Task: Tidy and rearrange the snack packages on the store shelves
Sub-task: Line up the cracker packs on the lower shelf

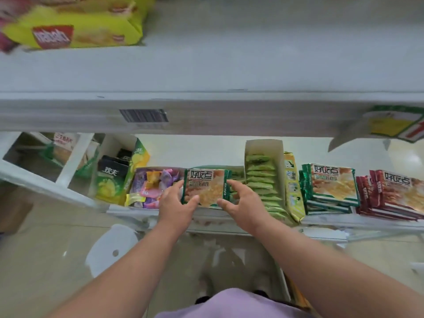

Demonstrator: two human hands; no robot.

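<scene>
On the lower shelf [206,216], both hands, left [176,203] and right [243,203], pinch one green packet [206,189] by its sides; best kept level and squared with the green stack [330,187] far right.

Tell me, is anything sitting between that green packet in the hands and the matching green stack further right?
Yes. The green packet, held by the left hand and right hand, is separated from the matching green stack by an open carton of green sachets and a yellow-green bag leaning beside it.
</scene>
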